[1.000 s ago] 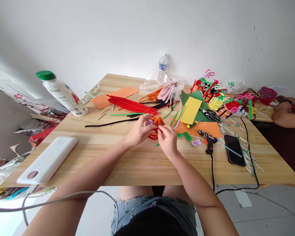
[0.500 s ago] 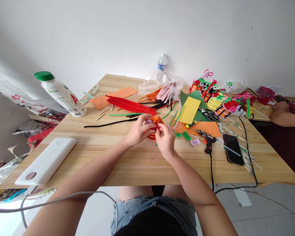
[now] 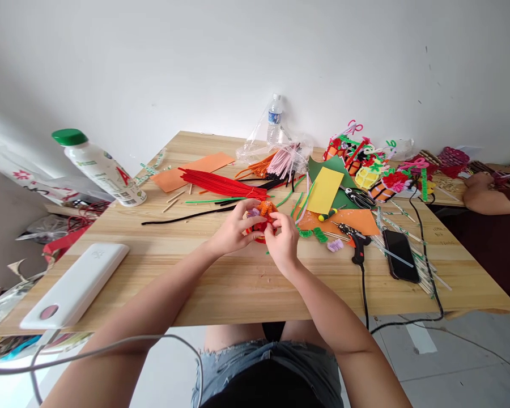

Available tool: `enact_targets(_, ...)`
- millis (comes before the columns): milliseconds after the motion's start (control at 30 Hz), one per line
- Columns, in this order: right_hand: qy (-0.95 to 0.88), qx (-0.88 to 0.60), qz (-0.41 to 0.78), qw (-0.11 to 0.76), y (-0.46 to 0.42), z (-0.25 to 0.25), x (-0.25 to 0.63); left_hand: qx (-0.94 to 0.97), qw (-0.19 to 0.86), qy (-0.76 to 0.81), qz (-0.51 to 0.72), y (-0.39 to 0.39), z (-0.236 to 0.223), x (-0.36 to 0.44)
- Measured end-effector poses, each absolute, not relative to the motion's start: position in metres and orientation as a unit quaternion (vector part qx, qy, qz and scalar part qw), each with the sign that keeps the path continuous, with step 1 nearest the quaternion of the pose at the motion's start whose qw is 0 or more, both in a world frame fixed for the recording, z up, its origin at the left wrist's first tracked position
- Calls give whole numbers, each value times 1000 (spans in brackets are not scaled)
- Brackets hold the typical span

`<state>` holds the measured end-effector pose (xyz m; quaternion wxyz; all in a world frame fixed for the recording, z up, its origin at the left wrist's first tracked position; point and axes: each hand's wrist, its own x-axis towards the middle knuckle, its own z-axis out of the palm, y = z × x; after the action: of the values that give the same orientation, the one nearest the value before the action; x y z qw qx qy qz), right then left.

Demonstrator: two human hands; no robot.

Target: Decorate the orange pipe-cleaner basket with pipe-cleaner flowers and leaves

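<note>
My left hand (image 3: 233, 229) and my right hand (image 3: 283, 241) are both closed round a small pipe-cleaner craft (image 3: 261, 215) of orange, red and purple, held just above the wooden table (image 3: 238, 283). The fingertips of both hands pinch at its top. A bundle of red pipe cleaners (image 3: 221, 182) lies just beyond the hands, and a long black pipe cleaner (image 3: 182, 216) runs to their left. Green pipe-cleaner pieces (image 3: 314, 233) and a purple coil (image 3: 335, 245) lie to the right.
A glue gun (image 3: 357, 243) with its cord, a phone (image 3: 400, 255), scissors (image 3: 359, 198), yellow, green and orange sheets (image 3: 326, 190) and finished crafts (image 3: 374, 164) fill the right. A white bottle (image 3: 100, 169) and white power bank (image 3: 74, 283) sit left. Another person's arm (image 3: 484, 195) rests far right.
Both hands with the craft have shifted slightly left and nearer each other; the right fingers have moved up onto the craft's top. The camera has tilted a little.
</note>
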<state>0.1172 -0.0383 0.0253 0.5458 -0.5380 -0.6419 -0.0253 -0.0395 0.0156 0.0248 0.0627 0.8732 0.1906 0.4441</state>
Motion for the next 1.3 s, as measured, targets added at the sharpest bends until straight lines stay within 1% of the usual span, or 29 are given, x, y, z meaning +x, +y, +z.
enact_targets(133,-648,-527,0,550,-39,26,121,868,52,193,454,13,25,-38)
enact_targets(400,-618,-526,150,564,-36,28,130,863,56,218,452,10,24,-35)
enact_targets(600,-617,-514,201,562,-36,29,135,859,62,237,450,11,22,-36)
enact_targets(867,-633,-484,240,554,-35,29,146,856,70,226,459,11,21,-36)
enact_targets(1300,-606,-496,237,575,-32,23,144,851,61,232,468,11,17,-34)
